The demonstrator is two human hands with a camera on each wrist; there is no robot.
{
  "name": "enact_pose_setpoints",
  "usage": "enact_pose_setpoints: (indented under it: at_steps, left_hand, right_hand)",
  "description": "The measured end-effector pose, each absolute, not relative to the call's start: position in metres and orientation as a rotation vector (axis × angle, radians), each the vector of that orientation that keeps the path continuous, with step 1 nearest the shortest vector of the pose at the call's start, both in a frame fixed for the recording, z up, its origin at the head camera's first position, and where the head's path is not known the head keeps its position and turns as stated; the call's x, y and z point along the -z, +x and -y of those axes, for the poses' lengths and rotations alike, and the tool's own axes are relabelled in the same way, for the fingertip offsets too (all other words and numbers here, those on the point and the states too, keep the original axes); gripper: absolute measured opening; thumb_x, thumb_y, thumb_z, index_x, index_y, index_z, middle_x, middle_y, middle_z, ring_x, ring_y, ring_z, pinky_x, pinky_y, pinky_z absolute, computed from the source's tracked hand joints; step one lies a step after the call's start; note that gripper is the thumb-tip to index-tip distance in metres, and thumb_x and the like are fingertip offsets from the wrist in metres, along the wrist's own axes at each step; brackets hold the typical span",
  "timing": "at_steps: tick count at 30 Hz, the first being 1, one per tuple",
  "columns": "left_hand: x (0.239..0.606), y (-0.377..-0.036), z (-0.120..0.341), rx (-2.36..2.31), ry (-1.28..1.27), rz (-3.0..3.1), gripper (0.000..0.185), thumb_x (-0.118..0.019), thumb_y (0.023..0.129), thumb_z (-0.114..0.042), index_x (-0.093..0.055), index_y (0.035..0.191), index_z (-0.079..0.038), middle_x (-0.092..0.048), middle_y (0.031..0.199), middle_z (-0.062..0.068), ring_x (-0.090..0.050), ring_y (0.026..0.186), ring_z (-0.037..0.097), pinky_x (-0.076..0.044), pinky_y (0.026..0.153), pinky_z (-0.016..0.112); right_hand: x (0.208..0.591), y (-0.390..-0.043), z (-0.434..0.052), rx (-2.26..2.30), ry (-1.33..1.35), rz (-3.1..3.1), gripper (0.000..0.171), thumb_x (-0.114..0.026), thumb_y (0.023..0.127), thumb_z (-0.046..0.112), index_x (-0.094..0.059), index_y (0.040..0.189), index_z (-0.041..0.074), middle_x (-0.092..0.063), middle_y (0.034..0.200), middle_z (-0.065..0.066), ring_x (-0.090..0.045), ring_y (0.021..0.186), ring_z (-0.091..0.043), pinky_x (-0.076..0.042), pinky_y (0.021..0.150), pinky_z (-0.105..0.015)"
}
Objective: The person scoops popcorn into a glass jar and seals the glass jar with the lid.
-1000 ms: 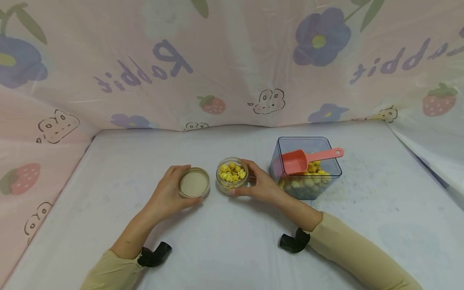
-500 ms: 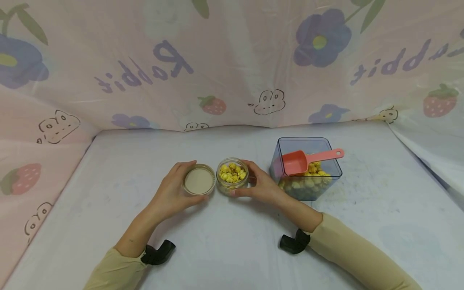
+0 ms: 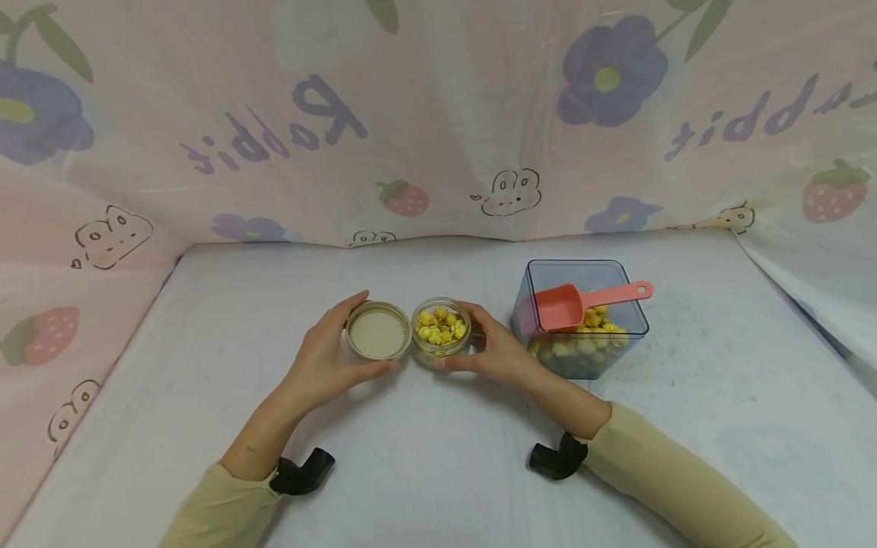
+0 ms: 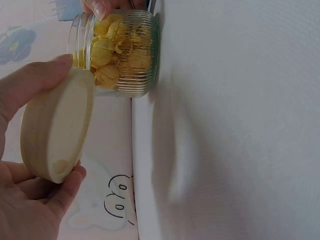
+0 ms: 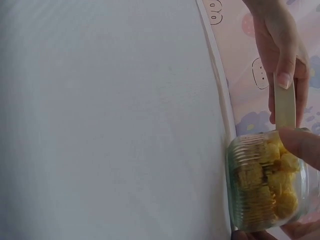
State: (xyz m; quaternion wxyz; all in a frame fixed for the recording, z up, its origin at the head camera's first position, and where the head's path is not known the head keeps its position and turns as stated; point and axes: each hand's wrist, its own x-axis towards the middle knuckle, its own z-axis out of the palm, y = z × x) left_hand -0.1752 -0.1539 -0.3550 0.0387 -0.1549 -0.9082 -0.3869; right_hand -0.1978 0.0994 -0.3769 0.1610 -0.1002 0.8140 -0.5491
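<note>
My left hand (image 3: pixel 322 358) holds a cream-coloured round lid (image 3: pixel 377 332) by its edge, thumb on one side and fingers on the other. In the left wrist view the lid (image 4: pixel 60 125) is off the table, tilted, close to the jar's mouth. A clear ribbed glass jar (image 5: pixel 252 182) of yellow popcorn (image 3: pixel 440 326) stands upright and uncovered on the table, just right of the lid. Around the jar's right side curls my right hand (image 3: pixel 496 350), thumb at the near side and fingers behind.
Right of the jar stands a clear bluish square container (image 3: pixel 589 364) with more popcorn. A pink scoop (image 3: pixel 560 307) lies in it, handle sticking out over the right rim. A white cloth (image 3: pixel 438 472) covers the table; a printed curtain (image 3: pixel 438 122) hangs behind.
My left hand has carried the lid to the right and slightly away from me, up beside the jar. The right hand and the jar have stayed in place.
</note>
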Motion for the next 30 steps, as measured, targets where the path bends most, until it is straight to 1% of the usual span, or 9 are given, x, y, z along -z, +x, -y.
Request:
enact_pose_setpoints:
  at_steps: [5, 11, 18, 21, 25, 30]
  left_hand:
    - [0.357, -0.177, 0.155, 1.282, -0.459, 2.735, 0.094, -0.089, 0.064, -0.016, -0.038, 0.141, 0.0, -0.054, 0.133, 0.018, -0.049, 0.125, 0.035, -0.04, 0.103, 0.054]
    - [0.359, -0.179, 0.155, 1.429, -0.46, 2.638, 0.09, -0.089, 0.063, -0.008, -0.038, 0.137, -0.001, -0.053, 0.134, 0.016, -0.048, 0.127, 0.034, -0.034, 0.111, 0.049]
    - [0.361, -0.183, 0.151, 1.519, -0.48, 2.539, 0.088, -0.089, 0.064, -0.008, -0.039, 0.136, -0.004, -0.051, 0.136, 0.011, -0.044, 0.13, 0.026, -0.031, 0.113, 0.05]
    - [0.36, -0.185, 0.149, 1.535, -0.494, 2.519, 0.087, -0.089, 0.064, -0.008, -0.04, 0.137, -0.004, -0.05, 0.136, 0.01, -0.045, 0.128, 0.026, -0.032, 0.112, 0.049]
    - [0.361, -0.187, 0.147, 1.557, -0.541, 2.477, 0.088, -0.089, 0.064, -0.007, -0.041, 0.138, -0.005, -0.048, 0.137, 0.009, -0.047, 0.124, 0.026, -0.038, 0.109, 0.042]
    - [0.36, -0.189, 0.143, 1.633, -0.625, 2.432, 0.09, -0.087, 0.065, -0.001, -0.04, 0.141, -0.008, -0.046, 0.138, 0.009, -0.047, 0.125, 0.024, -0.043, 0.103, 0.025]
  right_hand:
    - [0.377, -0.198, -0.099, 1.557, -0.281, -2.33, 0.087, -0.082, 0.074, 0.019, -0.035, 0.146, 0.011, -0.045, 0.144, -0.013, -0.044, 0.13, -0.034, -0.035, 0.109, -0.05]
    - [0.379, -0.2, -0.1, 1.557, -0.291, -2.324, 0.087, -0.082, 0.074, 0.019, -0.034, 0.146, 0.011, -0.045, 0.143, -0.012, -0.044, 0.13, -0.035, -0.035, 0.109, -0.05]
    - [0.379, -0.2, -0.1, 1.569, -0.321, -2.325, 0.086, -0.081, 0.075, 0.019, -0.034, 0.146, 0.01, -0.046, 0.142, -0.014, -0.045, 0.128, -0.035, -0.035, 0.108, -0.051]
    - [0.379, -0.201, -0.1, 1.571, -0.325, -2.326, 0.086, -0.081, 0.075, 0.019, -0.034, 0.146, 0.01, -0.046, 0.142, -0.014, -0.045, 0.128, -0.035, -0.036, 0.108, -0.051]
    - [0.378, -0.2, -0.1, 1.581, -0.324, -2.316, 0.085, -0.081, 0.075, 0.018, -0.034, 0.146, 0.01, -0.046, 0.142, -0.014, -0.045, 0.129, -0.035, -0.035, 0.108, -0.051]
    - [0.378, -0.199, -0.1, 1.578, -0.324, -2.314, 0.086, -0.081, 0.075, 0.017, -0.034, 0.146, 0.009, -0.046, 0.143, -0.014, -0.045, 0.129, -0.036, -0.035, 0.109, -0.052]
